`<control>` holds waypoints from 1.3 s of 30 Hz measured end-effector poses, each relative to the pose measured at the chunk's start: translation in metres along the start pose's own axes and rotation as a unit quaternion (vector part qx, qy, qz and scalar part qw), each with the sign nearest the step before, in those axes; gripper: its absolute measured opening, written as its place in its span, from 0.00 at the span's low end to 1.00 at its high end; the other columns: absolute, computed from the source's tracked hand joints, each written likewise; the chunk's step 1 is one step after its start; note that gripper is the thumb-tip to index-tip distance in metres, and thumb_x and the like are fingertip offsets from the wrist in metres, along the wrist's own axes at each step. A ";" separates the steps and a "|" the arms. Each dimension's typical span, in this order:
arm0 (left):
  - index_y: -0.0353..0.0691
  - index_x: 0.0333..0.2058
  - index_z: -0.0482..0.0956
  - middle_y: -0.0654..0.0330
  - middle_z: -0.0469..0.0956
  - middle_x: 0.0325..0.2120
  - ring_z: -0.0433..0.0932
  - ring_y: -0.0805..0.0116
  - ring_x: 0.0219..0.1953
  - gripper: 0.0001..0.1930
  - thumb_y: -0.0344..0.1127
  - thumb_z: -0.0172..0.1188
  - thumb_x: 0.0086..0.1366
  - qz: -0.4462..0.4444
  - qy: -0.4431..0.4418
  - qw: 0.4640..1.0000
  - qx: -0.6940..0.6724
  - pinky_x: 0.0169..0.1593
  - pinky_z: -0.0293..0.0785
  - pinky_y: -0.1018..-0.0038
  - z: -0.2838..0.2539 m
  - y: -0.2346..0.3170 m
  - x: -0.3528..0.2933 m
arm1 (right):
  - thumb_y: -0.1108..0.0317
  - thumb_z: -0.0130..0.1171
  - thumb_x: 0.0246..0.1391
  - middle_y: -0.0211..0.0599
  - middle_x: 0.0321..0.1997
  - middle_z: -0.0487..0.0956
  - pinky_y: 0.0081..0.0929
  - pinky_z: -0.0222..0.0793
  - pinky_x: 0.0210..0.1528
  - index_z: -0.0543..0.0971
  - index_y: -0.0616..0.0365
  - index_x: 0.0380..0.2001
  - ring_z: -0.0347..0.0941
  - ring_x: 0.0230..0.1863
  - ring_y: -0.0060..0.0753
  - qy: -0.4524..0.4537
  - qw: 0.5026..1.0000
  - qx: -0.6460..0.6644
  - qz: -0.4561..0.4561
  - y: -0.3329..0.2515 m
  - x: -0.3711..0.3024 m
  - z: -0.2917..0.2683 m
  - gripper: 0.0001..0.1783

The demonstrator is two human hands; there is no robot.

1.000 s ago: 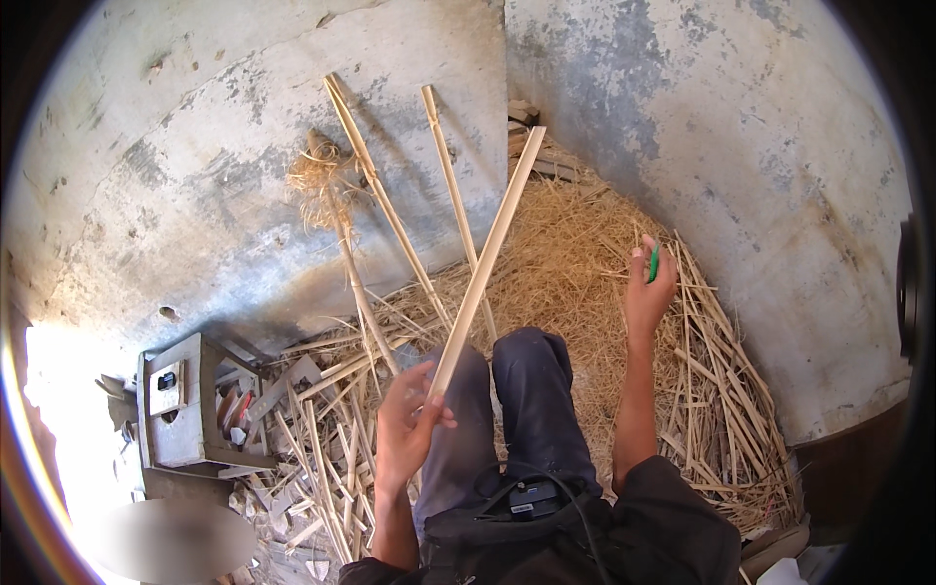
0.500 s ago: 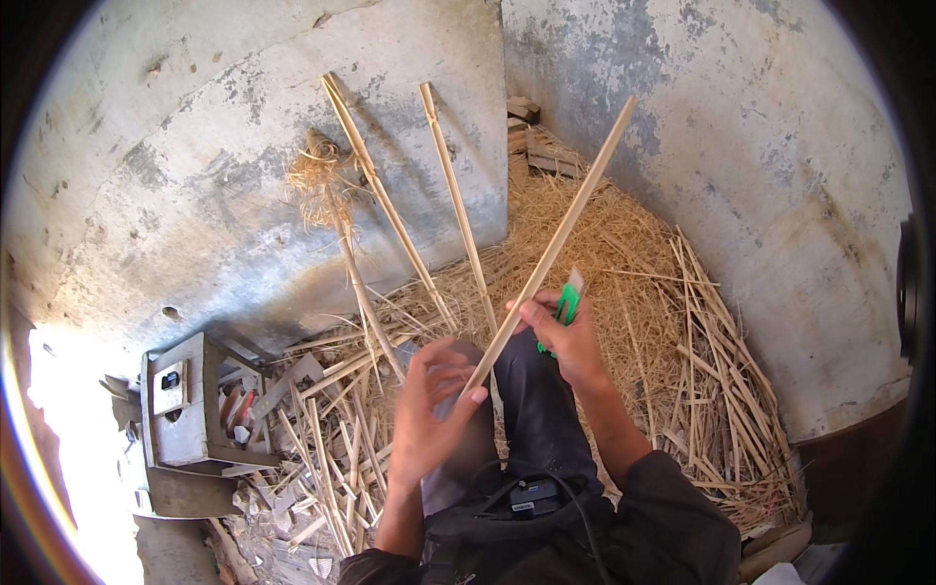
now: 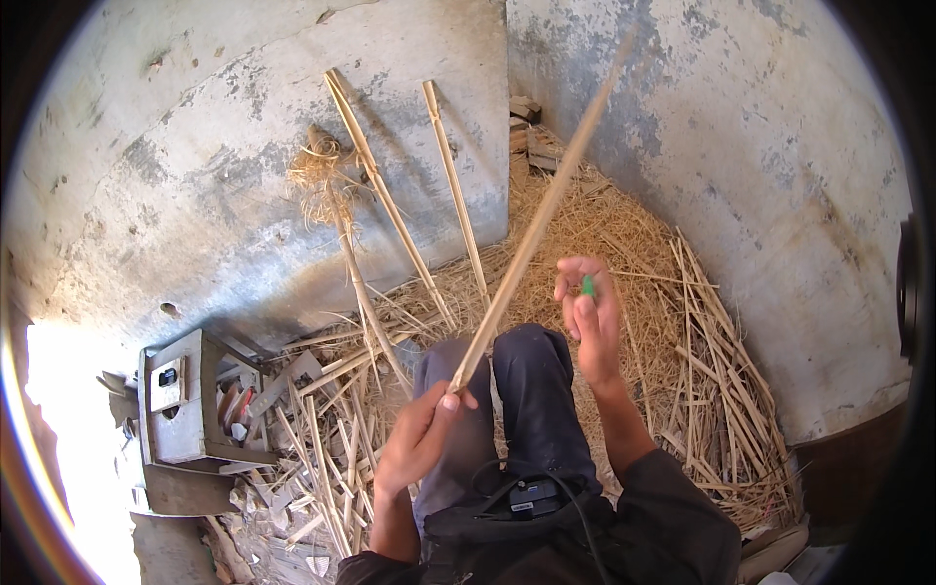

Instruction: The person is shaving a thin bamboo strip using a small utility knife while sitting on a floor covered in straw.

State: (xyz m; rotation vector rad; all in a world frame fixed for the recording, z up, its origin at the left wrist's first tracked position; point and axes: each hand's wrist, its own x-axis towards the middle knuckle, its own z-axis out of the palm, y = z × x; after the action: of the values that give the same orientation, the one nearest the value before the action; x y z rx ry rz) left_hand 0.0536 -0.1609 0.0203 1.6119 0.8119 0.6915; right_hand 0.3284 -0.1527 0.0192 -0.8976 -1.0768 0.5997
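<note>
My left hand is closed around the lower end of a long split bamboo strip, just above my left knee. From there the strip slants up to the right, its far end smeared by motion against the wall. To the right of it and apart from it, my right hand is raised with its fingers curled. It holds a green utility knife, of which only a small green part shows; the blade cannot be made out.
Two split bamboo lengths and a pole with a tuft of shavings lean on the wall. Cut strips and a heap of shavings cover the floor. A wooden box with oddments stands at left.
My right hand has let go of the bamboo strip and moved right with the utility knife. My left hand has closed on the strip's lower end, and the strip reaches farther up.
</note>
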 end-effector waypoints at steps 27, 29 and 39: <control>0.34 0.44 0.71 0.43 0.74 0.24 0.74 0.38 0.27 0.12 0.37 0.46 0.83 0.026 0.066 0.991 0.111 0.32 0.68 0.56 0.026 0.029 -0.001 | 0.49 0.74 0.56 0.25 0.23 0.77 0.30 0.67 0.23 0.88 0.52 0.43 0.75 0.21 0.29 -0.161 0.899 -0.328 -0.240 -0.011 -0.035 0.018 0.20; 0.34 0.43 0.70 0.41 0.74 0.24 0.74 0.34 0.28 0.11 0.37 0.47 0.83 0.035 0.084 0.988 0.128 0.32 0.68 0.53 0.030 0.030 -0.002 | 0.49 0.75 0.56 0.25 0.23 0.77 0.30 0.67 0.23 0.88 0.52 0.43 0.74 0.20 0.29 -0.161 0.897 -0.333 -0.242 -0.011 -0.035 0.019 0.20; 0.34 0.42 0.70 0.43 0.71 0.20 0.73 0.36 0.23 0.12 0.37 0.47 0.83 0.047 0.145 0.966 0.209 0.29 0.63 0.51 0.041 0.023 -0.003 | 0.49 0.75 0.56 0.24 0.21 0.75 0.30 0.64 0.21 0.89 0.51 0.42 0.71 0.18 0.29 -0.128 0.884 -0.364 -0.263 -0.013 -0.036 0.019 0.19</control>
State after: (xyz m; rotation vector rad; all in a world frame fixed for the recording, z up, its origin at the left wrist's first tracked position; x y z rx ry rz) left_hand 0.0874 -0.1898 0.0359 1.9638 1.1583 0.8805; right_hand 0.2973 -0.1813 0.0165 -1.1127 -1.7640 -0.1821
